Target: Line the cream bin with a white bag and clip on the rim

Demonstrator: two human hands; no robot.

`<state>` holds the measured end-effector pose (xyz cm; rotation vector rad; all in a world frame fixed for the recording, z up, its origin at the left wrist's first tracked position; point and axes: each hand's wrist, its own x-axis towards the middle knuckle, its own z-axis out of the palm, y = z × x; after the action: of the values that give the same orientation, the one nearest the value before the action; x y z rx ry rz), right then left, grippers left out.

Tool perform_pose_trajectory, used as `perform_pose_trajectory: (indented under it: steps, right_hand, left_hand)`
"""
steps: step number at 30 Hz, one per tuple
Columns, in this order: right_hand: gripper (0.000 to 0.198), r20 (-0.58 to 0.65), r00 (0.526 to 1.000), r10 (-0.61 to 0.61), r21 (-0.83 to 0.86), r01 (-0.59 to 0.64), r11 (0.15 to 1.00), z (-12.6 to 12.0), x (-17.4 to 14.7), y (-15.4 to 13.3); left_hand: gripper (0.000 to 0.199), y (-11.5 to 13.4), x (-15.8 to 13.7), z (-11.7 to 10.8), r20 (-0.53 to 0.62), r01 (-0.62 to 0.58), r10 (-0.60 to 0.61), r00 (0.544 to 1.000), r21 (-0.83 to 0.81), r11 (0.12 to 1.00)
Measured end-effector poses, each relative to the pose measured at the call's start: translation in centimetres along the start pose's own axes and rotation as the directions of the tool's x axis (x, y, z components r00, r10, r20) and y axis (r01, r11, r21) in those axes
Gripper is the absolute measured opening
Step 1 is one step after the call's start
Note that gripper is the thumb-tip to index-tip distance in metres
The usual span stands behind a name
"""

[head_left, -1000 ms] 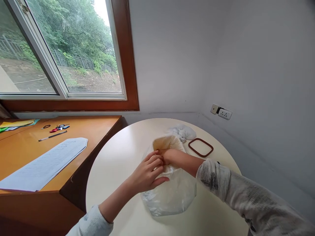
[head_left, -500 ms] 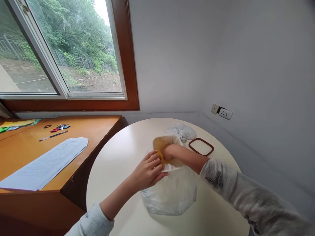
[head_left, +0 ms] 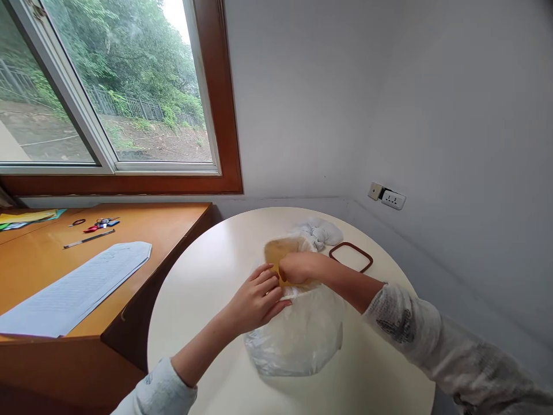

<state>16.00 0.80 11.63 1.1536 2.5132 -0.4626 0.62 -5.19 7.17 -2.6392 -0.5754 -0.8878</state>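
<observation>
Left hand (head_left: 257, 300): near-left edge of container mouth, touching bag; fingers curled, thumb out along near side.
Left grip: narrow, holding bag at the rim.
Right hand (head_left: 299, 267): in from the right, at container mouth, fingers bent, tips partly hidden.
Right grip: can't tell if holding anything.
Bag (head_left: 298, 343): thin, see-through, whitish; around container, loose folds at its base; middle of round worktop (head_left: 203, 276).
Container (head_left: 279, 249): inside bag, yellowish interior showing.
Ring (head_left: 359, 249): brown, rounded corners, flat on round worktop, right of container, apart from it.
Bundle (head_left: 320, 233): white, knotted, just behind container.
Brown worktop (head_left: 151, 218): far left; papers (head_left: 82, 288), pen (head_left: 89, 239).
</observation>
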Motion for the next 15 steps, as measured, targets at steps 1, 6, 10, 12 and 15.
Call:
perform_pose_trajectory:
  steps: [1, 6, 10, 12, 15]
  right_hand:
    - [0.025, 0.029, 1.0, 0.009, -0.002, -0.009, 1.0, 0.0, -0.3, 0.1]
    - [0.017, -0.158, 0.987, -0.014, 0.066, 0.025, 0.997, -1.0, -3.3, 0.4]
    - [0.03, -0.582, 0.813, -0.012, 0.285, 0.218, 0.933, -1.8, -5.6, 1.5]
    - [0.028, -0.722, 0.688, 0.073, 0.397, 0.325, 0.858, -1.5, -6.1, 2.3]
    - [0.036, -0.777, 0.598, 0.197, 0.523, 0.439, 0.731, 0.2, -6.0, 3.7]
  left_hand:
    - [0.019, 0.0, 0.0, 0.0, -0.001, 0.006, -0.006, 1.0, 0.005, 1.0]
    - [0.018, -0.1, 0.2, 0.0, 0.021, 0.067, -0.066, 0.998, -0.018, 0.998]
    - [0.017, -0.8, 0.5, 0.2, 0.016, 0.16, -0.16, 0.987, -0.077, 0.984]
    - [0.017, -1.3, 0.7, 0.4, -0.004, 0.205, -0.207, 0.978, -0.109, 0.973]
    - [0.018, -1.8, 0.9, 0.8, -0.031, 0.26, -0.268, 0.963, -0.162, 0.952]
